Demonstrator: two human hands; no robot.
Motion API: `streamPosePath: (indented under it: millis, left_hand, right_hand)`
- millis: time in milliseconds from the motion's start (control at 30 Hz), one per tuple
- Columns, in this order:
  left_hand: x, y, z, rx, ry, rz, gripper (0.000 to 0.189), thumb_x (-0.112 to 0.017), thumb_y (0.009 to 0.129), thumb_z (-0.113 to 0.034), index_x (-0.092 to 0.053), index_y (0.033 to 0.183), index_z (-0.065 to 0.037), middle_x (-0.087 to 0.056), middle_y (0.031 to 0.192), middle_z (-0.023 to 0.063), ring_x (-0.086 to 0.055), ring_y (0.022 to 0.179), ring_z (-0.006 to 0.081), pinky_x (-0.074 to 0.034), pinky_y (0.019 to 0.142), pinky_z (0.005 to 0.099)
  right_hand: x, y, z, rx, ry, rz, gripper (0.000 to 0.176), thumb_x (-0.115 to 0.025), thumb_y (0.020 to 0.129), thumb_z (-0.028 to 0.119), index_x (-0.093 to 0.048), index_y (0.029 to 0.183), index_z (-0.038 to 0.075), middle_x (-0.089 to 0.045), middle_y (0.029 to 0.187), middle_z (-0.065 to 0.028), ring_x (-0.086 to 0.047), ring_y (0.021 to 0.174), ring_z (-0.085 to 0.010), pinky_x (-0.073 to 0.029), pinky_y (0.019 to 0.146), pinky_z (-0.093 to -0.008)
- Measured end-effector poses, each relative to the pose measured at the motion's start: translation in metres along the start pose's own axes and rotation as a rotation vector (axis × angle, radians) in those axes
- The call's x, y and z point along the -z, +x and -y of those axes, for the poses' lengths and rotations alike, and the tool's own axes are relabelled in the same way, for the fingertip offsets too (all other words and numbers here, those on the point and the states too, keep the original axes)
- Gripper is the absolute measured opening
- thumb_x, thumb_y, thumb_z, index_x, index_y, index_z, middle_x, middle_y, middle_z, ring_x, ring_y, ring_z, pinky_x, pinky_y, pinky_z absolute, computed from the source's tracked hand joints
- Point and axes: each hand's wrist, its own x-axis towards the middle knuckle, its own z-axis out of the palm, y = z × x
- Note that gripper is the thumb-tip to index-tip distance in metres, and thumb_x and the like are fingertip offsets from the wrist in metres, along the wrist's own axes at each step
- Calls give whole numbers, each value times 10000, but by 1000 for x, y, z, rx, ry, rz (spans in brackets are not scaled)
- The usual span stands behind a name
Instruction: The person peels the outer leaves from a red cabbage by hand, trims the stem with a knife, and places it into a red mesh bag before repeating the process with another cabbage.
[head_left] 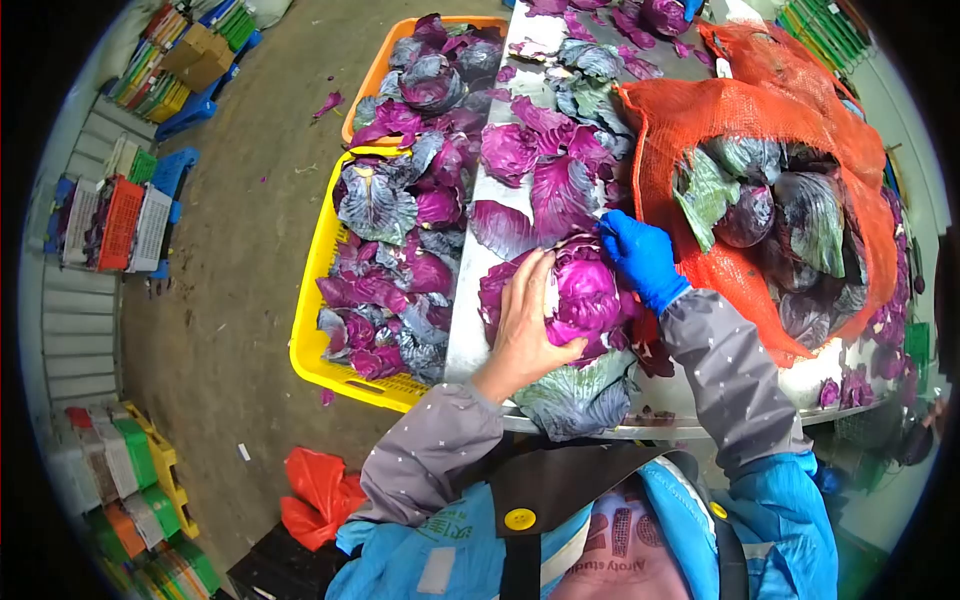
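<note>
A red cabbage (588, 290) with bright purple leaves rests at the table's near edge. My bare left hand (524, 318) grips its left side, thumb across the front. In a blue glove, my right hand (642, 262) is closed at the cabbage's upper right edge; whatever its fingers pinch is hidden. Loose purple leaves (562, 195) lie just beyond the cabbage. A grey-green outer leaf (580, 395) lies in front of it, at the table's edge. To the right, an open red mesh sack (660, 150) holds several whole cabbages (812, 215).
A yellow crate (312, 330) full of leaves stands against the metal table's (468, 330) left side, with an orange crate (372, 75) of leaves behind it. Stacked crates (120, 225) line the left wall. A red plastic bag (318, 498) lies on the floor.
</note>
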Motion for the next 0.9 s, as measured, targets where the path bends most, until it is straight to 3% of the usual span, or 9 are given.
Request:
streamPosePath:
  millis: [233,300,367,400,533,633,700,833,900]
  left_hand:
    - [-1,-11,-4,-90,28,7,1029,-810,539,-198,-286,1410,-43,-305,1426,210,-311,1320,381,-270,1098,471]
    - [-3,-12,-5,-33,15,-14,1024,-808,545,-196,-284,1412,-48,-305,1426,204,-315,1316,379,-274,1096,466]
    - [-1,-8,-2,-19,2,3,1029,-808,545,-195,-280,1415,-46,-305,1426,203,-315,1317,378,-276,1095,463]
    - [0,-4,-1,-10,-9,16,1033,-807,546,-194,-275,1419,-45,-305,1426,202,-316,1317,377,-277,1094,460]
    - [2,0,-4,-6,3,66,1063,-809,547,-192,-249,1438,-40,-295,1435,204,-312,1321,378,-277,1098,455]
    - [3,2,-6,-11,9,70,1053,-810,565,-187,-253,1449,-52,-279,1451,169,-322,1291,386,-301,1081,462]
    - [2,1,-9,-6,53,74,1078,-814,563,-195,-231,1456,-37,-276,1453,179,-315,1305,381,-288,1089,458]
    - [1,3,-18,1,115,114,1096,-820,563,-199,-212,1457,-17,-275,1455,196,-289,1339,368,-265,1103,454]
    - [2,7,-19,20,135,116,1101,-822,562,-199,-208,1457,-11,-274,1455,200,-279,1350,364,-258,1108,452]
  right_hand:
    - [-30,8,-37,-99,-39,119,143,-569,870,180,-541,969,81,-613,785,-217,-593,659,-419,-456,567,-505]
    - [-26,9,-36,-118,27,139,199,-611,862,194,-575,998,53,-632,796,-201,-621,671,-380,-485,596,-453]
    - [-7,22,-30,-195,509,219,285,-675,840,231,-612,1036,34,-649,841,-158,-647,759,-265,-501,691,-376]
    - [20,31,-7,-154,525,269,314,-716,821,227,-643,1055,32,-655,899,-102,-613,872,-173,-484,795,-322]
    - [41,27,10,-82,925,555,322,-698,842,174,-661,1145,70,-680,1011,-64,-605,885,-148,-486,830,-301]
    - [26,34,-3,-207,1119,710,303,-693,857,197,-675,1134,77,-685,953,-30,-594,777,-101,-492,726,-261]
    - [38,41,3,-399,1042,842,257,-686,869,201,-686,1093,74,-624,788,9,-509,644,-52,-422,575,-221]
    - [33,45,-9,-439,1039,929,256,-709,848,266,-714,1030,86,-655,795,34,-524,611,-48,-430,541,-221]
    - [17,45,-11,-370,922,791,272,-715,835,296,-712,999,78,-664,756,-9,-577,632,-96,-462,576,-269]
